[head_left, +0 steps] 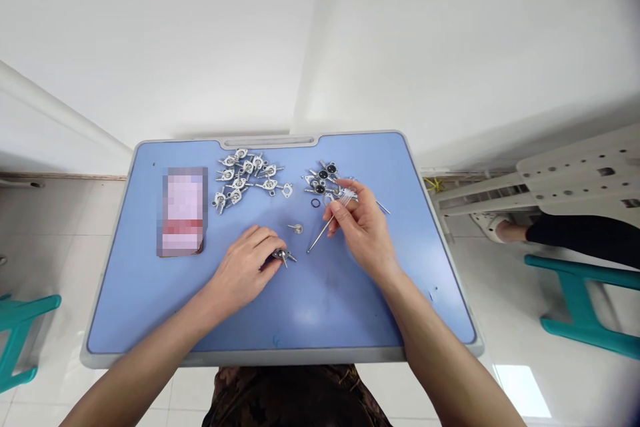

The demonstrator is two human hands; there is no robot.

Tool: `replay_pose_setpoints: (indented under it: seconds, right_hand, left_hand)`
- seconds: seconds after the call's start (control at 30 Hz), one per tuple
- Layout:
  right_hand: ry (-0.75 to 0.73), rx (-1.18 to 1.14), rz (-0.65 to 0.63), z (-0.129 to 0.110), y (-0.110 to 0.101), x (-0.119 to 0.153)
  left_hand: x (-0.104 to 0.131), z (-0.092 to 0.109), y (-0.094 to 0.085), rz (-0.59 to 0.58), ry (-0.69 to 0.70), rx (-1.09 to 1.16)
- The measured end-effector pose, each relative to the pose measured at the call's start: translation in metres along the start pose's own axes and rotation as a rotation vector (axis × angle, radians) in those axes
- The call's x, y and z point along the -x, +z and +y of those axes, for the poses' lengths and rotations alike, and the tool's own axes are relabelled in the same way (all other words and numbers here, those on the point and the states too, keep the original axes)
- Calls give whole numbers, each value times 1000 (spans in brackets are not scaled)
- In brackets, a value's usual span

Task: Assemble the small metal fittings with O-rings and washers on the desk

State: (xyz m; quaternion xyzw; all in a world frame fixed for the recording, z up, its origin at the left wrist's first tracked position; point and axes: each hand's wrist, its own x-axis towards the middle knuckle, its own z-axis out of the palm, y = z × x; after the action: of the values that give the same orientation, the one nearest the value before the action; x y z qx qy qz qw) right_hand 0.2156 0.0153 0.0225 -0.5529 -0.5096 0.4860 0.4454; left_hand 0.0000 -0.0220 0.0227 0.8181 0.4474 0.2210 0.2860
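My left hand (253, 257) pinches a small metal flanged fitting (283, 255) between thumb and fingers, near the middle of the table. Closed around the clear handle of a thin metal rod tool (320, 236) is my right hand (359, 223); the rod's tip points down and left, apart from the fitting. Between the hands lies a loose small metal part with a stem (296, 228). A dark rubber ring (315, 203) rests just left of my right fingers. Behind those fingers, partly hidden, sits a group of metal fittings with black round tops (323, 175).
More flanged metal fittings (239, 181) lie in a cluster at the back left of the blue table (240, 320). A blurred phone-like object (183, 212) lies farther left. Teal stools (583, 300) stand on both sides. A person's foot (500, 230) shows at right.
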Motion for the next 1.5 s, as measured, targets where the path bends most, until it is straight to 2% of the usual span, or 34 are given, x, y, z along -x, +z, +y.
replay_pose_setpoints:
  seconds: [0.33, 0.63, 0.93, 1.5]
  right_hand:
    - [-10, -22, 1, -4, 2, 2]
    - [-137, -113, -20, -16, 16, 13]
    - [-210, -62, -39, -15, 23, 16]
    - [-217, 29, -26, -22, 25, 18]
  left_hand:
    - [0, 1, -1, -9, -10, -18]
    - [-1, 0, 0, -8, -2, -29]
    - [-1, -1, 1, -11, 2, -41]
    - [-3, 1, 1, -14, 2, -69]
